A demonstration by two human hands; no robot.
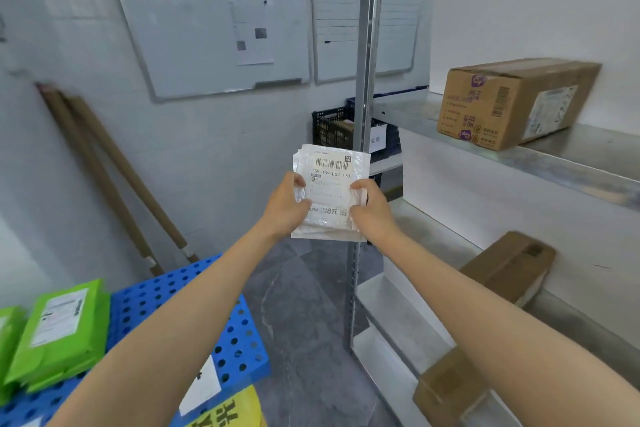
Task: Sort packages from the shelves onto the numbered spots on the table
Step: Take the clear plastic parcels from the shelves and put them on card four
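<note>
A flat white plastic mailer (330,184) with a barcode label facing me is held up in the air in front of the shelf post. My left hand (285,206) grips its left edge, thumb on the front. My right hand (370,208) grips its right edge the same way. Both arms are stretched forward. To the right stands a metal shelf unit (554,163) holding a large brown carton (512,102) on the upper board and two flatter brown parcels, one (509,267) on the middle board and one (446,388) lower down.
A blue perforated platform (194,315) at lower left carries green mailers (62,326) and a yellow bag (228,409). Cardboard tubes (114,177) lean on the wall. The steel shelf post (363,114) rises just behind the mailer. A black crate (332,128) sits behind it; whiteboards hang above.
</note>
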